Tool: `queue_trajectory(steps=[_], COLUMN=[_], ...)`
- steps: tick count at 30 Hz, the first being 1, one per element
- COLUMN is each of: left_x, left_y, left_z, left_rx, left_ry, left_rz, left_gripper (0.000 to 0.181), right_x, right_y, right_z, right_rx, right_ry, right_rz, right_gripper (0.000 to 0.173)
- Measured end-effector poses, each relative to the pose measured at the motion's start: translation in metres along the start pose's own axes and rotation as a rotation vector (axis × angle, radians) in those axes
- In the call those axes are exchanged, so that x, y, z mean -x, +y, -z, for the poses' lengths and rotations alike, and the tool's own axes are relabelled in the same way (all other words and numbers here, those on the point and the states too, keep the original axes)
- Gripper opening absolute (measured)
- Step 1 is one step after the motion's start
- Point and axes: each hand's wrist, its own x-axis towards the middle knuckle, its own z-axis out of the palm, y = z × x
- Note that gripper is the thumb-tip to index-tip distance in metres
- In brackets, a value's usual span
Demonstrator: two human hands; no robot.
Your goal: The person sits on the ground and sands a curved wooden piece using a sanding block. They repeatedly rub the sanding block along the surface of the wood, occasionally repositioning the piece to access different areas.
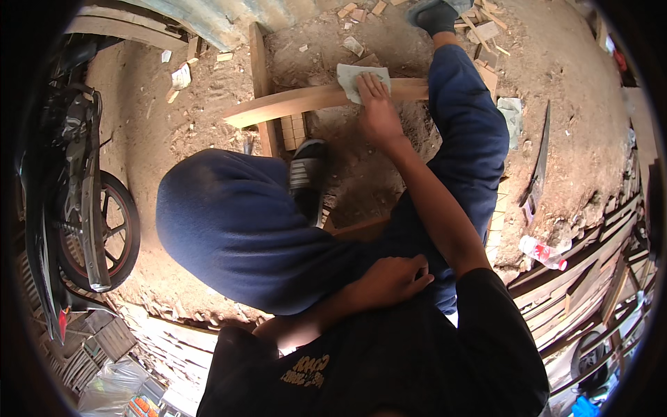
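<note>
My right hand [379,114] presses a pale, creased sheet [350,83], which looks like sandpaper, flat on a wooden board [297,103]. The fingers lie spread over the sheet. The board runs crosswise, its left part resting over an upright-running timber [259,68] and its right end meeting my right lower leg [458,88]. My left hand [393,280] rests in my lap against the trousers, thumb apart from the bent fingers; nothing shows in it, though its fingertips are partly hidden.
A handsaw [539,156] and another pale sheet [511,121] lie on the dirt ground to the right, near a plastic bottle [542,253]. Wood offcuts [484,31] are scattered ahead. A motorcycle [86,208] stands at the left. My shoe [307,174] is below the board.
</note>
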Motion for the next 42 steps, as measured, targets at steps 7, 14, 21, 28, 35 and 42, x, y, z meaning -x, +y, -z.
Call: queue_trajectory(steps=[7,14,21,28,35,42], left_x=[-0.001,0.0,-0.001,-0.002,0.001,-0.002], left_y=[-0.002,-0.001,0.001,-0.001,-0.002,-0.003], left_z=[0.004,0.005,0.003,0.004,0.003,0.0], left_rx=[0.057,0.037,0.016,0.046,0.043,-0.011], left_ry=[-0.011,-0.027,-0.023,-0.028,-0.013,-0.033], left_rz=[0.014,0.039,0.029,0.028,0.013,0.008], left_gripper=[0.029,0.03,0.03,0.029,0.029,0.026], right_x=[0.002,-0.007,-0.003,0.001,-0.009,0.003], right_y=[-0.009,-0.002,-0.01,-0.018,-0.004,-0.019], right_z=[-0.008,-0.008,0.0,-0.003,0.003,0.0], right_rx=[-0.015,0.032,-0.099,-0.123,-0.023,-0.024], right_ry=[0.008,0.095,0.049,0.008,0.084,0.016], right_rz=[0.128,-0.078,0.009,0.039,-0.08,0.043], right_gripper=[0.052,0.05,0.047,0.048,0.046,0.049])
